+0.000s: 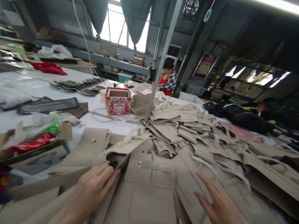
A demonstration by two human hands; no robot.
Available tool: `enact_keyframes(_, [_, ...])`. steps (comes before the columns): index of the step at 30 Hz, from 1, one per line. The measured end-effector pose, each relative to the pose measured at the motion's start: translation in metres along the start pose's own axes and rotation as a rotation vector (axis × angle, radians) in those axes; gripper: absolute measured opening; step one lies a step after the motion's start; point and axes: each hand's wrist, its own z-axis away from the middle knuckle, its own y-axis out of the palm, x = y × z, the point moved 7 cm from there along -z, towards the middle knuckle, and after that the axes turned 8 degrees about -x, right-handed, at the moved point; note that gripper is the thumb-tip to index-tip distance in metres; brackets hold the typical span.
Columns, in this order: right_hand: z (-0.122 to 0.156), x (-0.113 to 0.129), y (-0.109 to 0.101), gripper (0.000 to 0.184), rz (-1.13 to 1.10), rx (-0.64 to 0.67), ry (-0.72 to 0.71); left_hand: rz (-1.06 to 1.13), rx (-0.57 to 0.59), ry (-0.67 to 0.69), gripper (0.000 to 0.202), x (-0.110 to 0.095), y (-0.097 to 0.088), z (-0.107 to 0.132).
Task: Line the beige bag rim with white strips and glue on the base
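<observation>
Between my hands lies a beige bag panel (151,199), with a flap (151,169) that carries small gold fittings and a handle wrapped in clear film. Closed fingers of my left hand (93,183) pinch the edge of a beige bag piece (120,161) at the left of this panel. My right hand (215,199), slightly blurred, is open with thumb and fingers apart, over other beige bag pieces (193,174) at the right. Whether it touches them I cannot tell. Further flat beige pieces (86,146) lie beyond my left hand.
A big heap of beige bag pieces (182,124) covers the right side. A grey pole (161,68) rises from the table. Behind stands a red patterned box (118,104); at left, an open carton (46,155). A person in a red apron (166,81) works at the far end.
</observation>
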Motion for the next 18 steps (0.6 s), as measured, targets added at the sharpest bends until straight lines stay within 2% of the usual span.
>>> enact_keyframes(3, [-0.083,0.055,0.044,0.062,0.21,0.026,-0.22,0.014,-0.018,-0.013,0.033,-0.001,0.009,-0.012])
enact_keyframes(5, [-0.126,0.079,0.083,0.068,0.323,0.093,-0.301,0.03,-0.023,0.01,0.033,-0.002,0.015,-0.016])
enact_keyframes(7, [-0.153,0.086,0.115,0.067,0.362,0.124,-0.31,0.061,-0.042,0.045,0.031,-0.002,0.017,-0.013])
enact_keyframes(10, [-0.167,0.076,0.149,0.05,0.379,0.181,-0.309,0.112,-0.069,0.112,0.028,-0.001,0.021,0.003])
enact_keyframes(12, [-0.169,0.068,0.16,0.035,0.385,0.226,-0.312,0.144,-0.086,0.142,0.027,0.001,0.023,0.012])
enact_keyframes(14, [-0.175,0.061,0.159,0.022,0.386,0.254,-0.3,0.172,-0.113,0.123,0.027,0.006,0.019,0.011])
enact_keyframes(16, [-0.188,0.056,0.147,0.018,0.376,0.254,-0.278,0.206,-0.168,0.053,0.028,0.012,0.006,-0.001])
enact_keyframes(18, [-0.203,0.051,0.124,0.018,0.351,0.22,-0.259,0.24,-0.249,-0.061,0.029,0.017,-0.018,-0.022])
